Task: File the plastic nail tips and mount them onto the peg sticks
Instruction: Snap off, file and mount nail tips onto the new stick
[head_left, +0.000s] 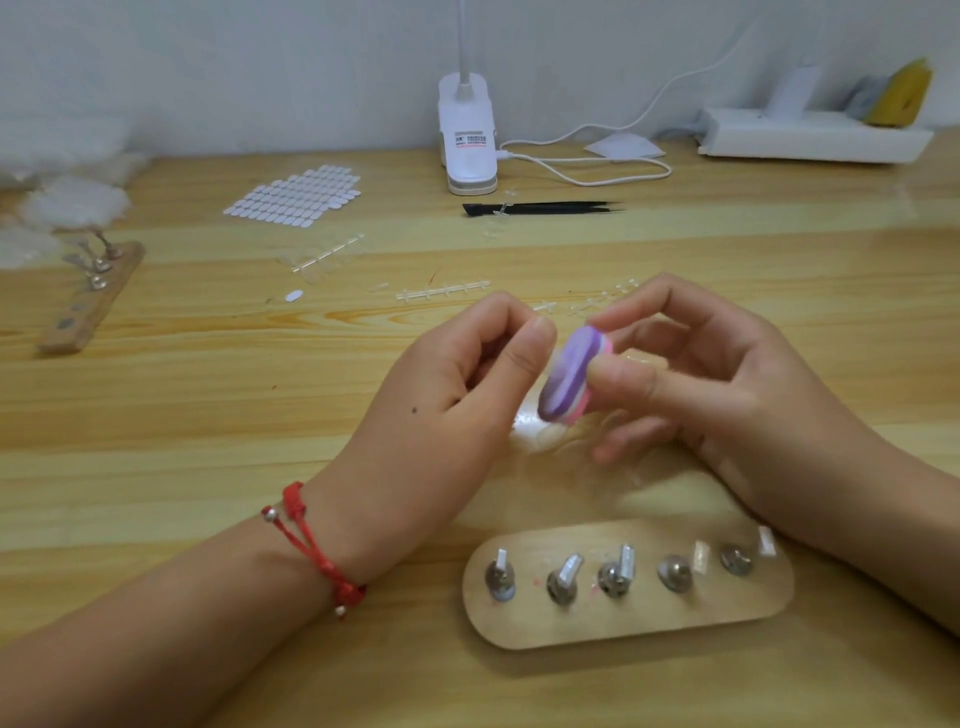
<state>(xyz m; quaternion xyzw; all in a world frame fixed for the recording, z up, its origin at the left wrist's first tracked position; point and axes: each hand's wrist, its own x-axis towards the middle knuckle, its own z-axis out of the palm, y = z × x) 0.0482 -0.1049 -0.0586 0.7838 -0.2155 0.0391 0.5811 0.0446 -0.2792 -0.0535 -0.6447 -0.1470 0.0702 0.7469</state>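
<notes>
Far left on the counter (208, 415), white fluffy clumps (72, 202), and just in front of them a narrow wooden strip (91, 301) with small metal pegs, lying at a slant. Further right, toward the back, a sheet of white oval adhesive tabs (293, 195). Nearer, clear nail tips (327, 254) on a sprue, then a second clear sprue (441, 292) beyond the knuckles. At back centre, a white clip lamp base (467, 135), its cable looping off to the right, with black tweezers (540, 209) just in front. Mid-frame, left hand (452, 395), red string bracelet (311, 540) on the wrist, fingers curled, thumb and forefinger pressed together right against the edge of the purple-and-pink file block (569, 374). Contents of that pinch too small to make out. Block tilted, motion-blurred, gripped between thumb and fingertips of the right hand (701, 379). Under both hands, a few blurred clear tips loose on the counter. Nearest the camera, below the right hand, an oval wooden board (727, 618) with five peg sticks (615, 571) in a row, pale tabs at their tops. Far right at the back, a white power strip (810, 135).
</notes>
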